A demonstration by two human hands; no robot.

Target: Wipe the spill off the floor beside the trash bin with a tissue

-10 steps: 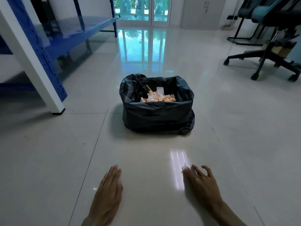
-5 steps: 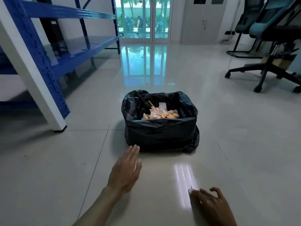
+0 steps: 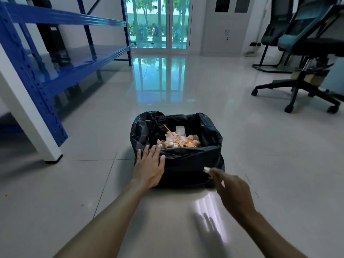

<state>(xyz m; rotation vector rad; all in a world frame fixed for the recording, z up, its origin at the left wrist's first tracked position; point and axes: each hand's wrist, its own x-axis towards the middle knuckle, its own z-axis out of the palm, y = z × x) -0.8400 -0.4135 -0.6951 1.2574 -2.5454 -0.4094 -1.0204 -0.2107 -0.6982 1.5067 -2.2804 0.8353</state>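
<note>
A low trash bin [image 3: 188,164] lined with a black bag stands on the glossy tiled floor, holding orange-stained crumpled tissues [image 3: 179,141]. My left hand [image 3: 149,165] is flat with fingers spread, resting against the bin's near left rim. My right hand [image 3: 231,190] hovers above the floor at the bin's near right corner, pinching a small white tissue [image 3: 206,169] at its fingertips. The floor in front of the bin [image 3: 176,211] shows only glare; I cannot make out any spill on it.
A blue metal shelf rack [image 3: 55,58] with a white post stands at the left. Office chairs on wheels [image 3: 305,79] are at the right. Glass doors [image 3: 160,23] and a grey cabinet are far behind the bin.
My left hand has moved forward from the floor up to the bin's rim. My right hand has lifted off the floor with the tissue and moved toward the bin. The view has tilted up.
</note>
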